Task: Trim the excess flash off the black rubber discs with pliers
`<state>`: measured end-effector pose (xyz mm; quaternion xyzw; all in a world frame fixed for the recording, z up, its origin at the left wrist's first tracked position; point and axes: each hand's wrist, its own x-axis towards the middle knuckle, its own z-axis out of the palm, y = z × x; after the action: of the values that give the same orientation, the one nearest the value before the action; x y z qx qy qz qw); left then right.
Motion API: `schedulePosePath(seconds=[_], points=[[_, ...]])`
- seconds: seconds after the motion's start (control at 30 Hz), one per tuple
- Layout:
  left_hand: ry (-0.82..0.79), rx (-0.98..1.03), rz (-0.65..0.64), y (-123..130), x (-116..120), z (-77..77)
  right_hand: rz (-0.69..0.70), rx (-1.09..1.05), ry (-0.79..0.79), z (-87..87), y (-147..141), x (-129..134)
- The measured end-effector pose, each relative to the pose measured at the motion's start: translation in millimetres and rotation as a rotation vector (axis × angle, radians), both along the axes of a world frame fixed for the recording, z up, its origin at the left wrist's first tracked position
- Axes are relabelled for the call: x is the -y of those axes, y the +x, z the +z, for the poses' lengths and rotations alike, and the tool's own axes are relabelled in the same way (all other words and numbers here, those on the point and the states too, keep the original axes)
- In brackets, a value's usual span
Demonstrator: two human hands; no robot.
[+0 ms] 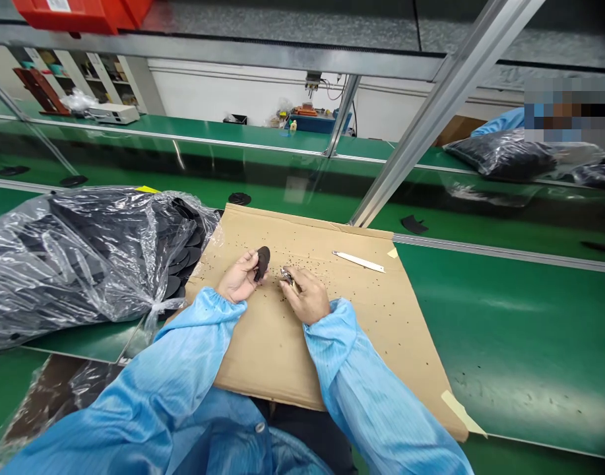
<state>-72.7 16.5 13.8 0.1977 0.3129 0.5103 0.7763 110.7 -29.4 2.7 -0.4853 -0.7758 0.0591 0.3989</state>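
Observation:
Between the thumb and fingers of my left hand [239, 277] is a thin, black rounded piece [263, 262], held up on edge above the cardboard sheet [272, 356]. My right hand [308, 295] is closed around small shiny metal nail clippers [286, 274], much of them hidden by the fingers. Their tip points toward the black piece, with a small gap between the two. Many tiny black specks lie scattered over the cardboard. A white-handled flat knife [359, 262] rests on the sheet beyond my right hand.
A clear plastic bag [84, 264] full of black pieces lies at the left. Loose black pieces [239, 198] [413, 225] sit on the green belt. A slanted metal post [431, 125] rises behind the cardboard. Another person in blue sits at the far right behind bagged black pieces [503, 155].

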Motion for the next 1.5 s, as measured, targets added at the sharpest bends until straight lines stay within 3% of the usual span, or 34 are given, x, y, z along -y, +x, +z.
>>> schedulePosePath(seconds=[0.37, 0.67, 1.1, 1.27, 1.4, 1.5], points=[[0.027, -0.086, -0.145, 4, 4, 1.9, 0.007, 0.246, 0.018, -1.8, -11, 3], [0.063, -0.142, -0.191, 5, 8, 4.1, 0.028, 0.296, -0.024, 1.6, -13, 4], [0.030, -0.207, -0.111, 7, 7, -3.6, -0.005, 0.495, -0.271, 16.9, -17, 7], [0.047, -0.155, -0.112, 8, 6, -1.6, -0.034, 0.390, -0.176, 5.3, -12, 5], [0.018, -0.114, 0.029, 7, 3, 0.1, -0.158, 0.262, -0.082, -3.0, 1, -4], [0.029, -0.079, 0.180, 6, -2, 0.1, -0.168, 0.244, -0.068, -5.1, 11, -11]])
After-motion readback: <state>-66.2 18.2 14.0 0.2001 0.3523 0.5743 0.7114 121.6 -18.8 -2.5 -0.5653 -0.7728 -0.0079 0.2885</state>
